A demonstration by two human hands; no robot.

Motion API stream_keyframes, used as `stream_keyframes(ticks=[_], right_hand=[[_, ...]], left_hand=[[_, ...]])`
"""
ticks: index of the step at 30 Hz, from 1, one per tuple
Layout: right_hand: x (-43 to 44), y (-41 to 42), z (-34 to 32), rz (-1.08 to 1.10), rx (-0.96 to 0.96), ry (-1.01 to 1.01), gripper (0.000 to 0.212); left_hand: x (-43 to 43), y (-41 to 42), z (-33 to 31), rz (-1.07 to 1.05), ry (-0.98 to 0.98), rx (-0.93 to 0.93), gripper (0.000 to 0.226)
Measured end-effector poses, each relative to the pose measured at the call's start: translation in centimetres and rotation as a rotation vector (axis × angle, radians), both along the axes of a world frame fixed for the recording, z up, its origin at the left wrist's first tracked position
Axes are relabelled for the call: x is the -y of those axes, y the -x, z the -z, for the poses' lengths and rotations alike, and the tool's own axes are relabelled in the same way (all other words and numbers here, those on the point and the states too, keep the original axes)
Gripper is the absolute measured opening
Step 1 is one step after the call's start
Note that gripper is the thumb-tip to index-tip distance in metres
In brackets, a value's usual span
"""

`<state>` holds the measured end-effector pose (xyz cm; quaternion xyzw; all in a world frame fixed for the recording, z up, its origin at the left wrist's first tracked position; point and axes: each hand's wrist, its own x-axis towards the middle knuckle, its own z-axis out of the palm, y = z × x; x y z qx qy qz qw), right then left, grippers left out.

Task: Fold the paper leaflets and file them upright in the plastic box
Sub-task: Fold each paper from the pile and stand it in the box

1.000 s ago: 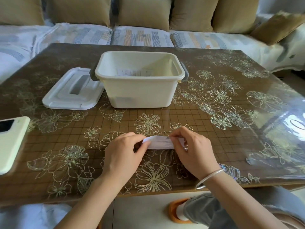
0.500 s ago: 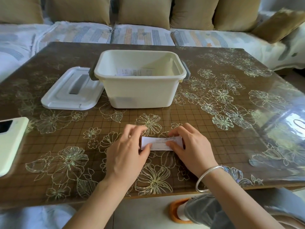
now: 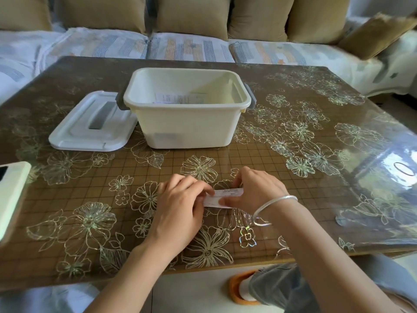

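A small folded white paper leaflet [image 3: 223, 197] lies flat on the table near the front edge. My left hand [image 3: 180, 204] covers its left end, fingers curled down onto it. My right hand [image 3: 255, 190] holds its right end, thumb pressed on the paper and fingers curled over the far edge. The cream plastic box [image 3: 187, 129] stands open behind the hands at the table's middle. Folded leaflets [image 3: 180, 98] stand inside it against the far wall.
The box's white lid [image 3: 90, 125] lies flat to the left of the box. A white phone [image 3: 11, 193] sits at the table's left edge. The brown floral table [image 3: 316, 177] is ringed by a sofa with cushions [image 3: 191, 16].
The leaflet has gone from slightly lifted to lying flat. Both hands have closed in over it and now press it down, covering more of the paper.
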<state>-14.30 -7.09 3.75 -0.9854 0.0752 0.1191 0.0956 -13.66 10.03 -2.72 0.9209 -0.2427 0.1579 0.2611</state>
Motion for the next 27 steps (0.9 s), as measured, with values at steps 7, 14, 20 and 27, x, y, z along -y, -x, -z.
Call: stream_keyframes(ticks=[7,14,20,27], right_hand=[[-0.2,-0.5,-0.8,-0.021,-0.007,0.006,0.057],[0.8,0.9,0.0,0.158,0.070,-0.696,0.025],[1.2,3.2,1.0,0.096,0.241,-1.102,0.031],[0.4,4.0,3.6,-0.308,0.565,-0.521,0.035]], left_hand=[[0.3,-0.3,0.0,-0.013,0.007,-0.052,0.026],[0.3,-0.2,-0.2,-0.002,0.010,-0.079,0.033],[0.3,-0.1,-0.3,0.003,0.027,-0.069,0.028],[-0.2,-0.7,-0.7,0.021,-0.044,-0.151,0.049]])
